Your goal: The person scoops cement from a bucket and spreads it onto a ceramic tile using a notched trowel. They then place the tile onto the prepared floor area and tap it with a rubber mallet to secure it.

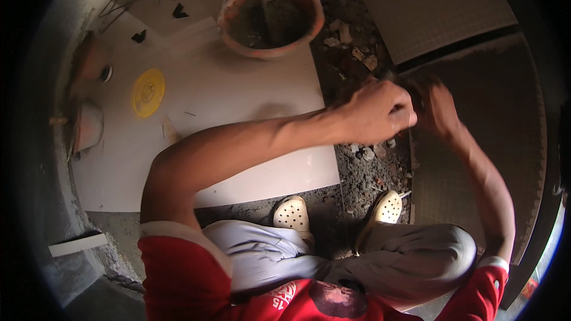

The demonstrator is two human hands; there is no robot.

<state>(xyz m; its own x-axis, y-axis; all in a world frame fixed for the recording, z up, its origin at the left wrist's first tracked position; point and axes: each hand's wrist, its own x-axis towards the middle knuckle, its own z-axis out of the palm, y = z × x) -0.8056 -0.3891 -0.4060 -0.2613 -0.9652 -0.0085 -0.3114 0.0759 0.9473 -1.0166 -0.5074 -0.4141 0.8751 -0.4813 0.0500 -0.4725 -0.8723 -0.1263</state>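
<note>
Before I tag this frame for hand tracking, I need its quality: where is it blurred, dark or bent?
Head view: the right hand is motion-blurred, the left hand sharper; the dark slab at right lies in shadow while the white tile is brightly lit; fisheye bends the tile edges, and black vignette rings the rim; the bucket is slightly soft.

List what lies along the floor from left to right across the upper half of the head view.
Yellow disc → orange bucket of mortar → strip of rubble → left hand → right hand → dark mortar bed.
</note>
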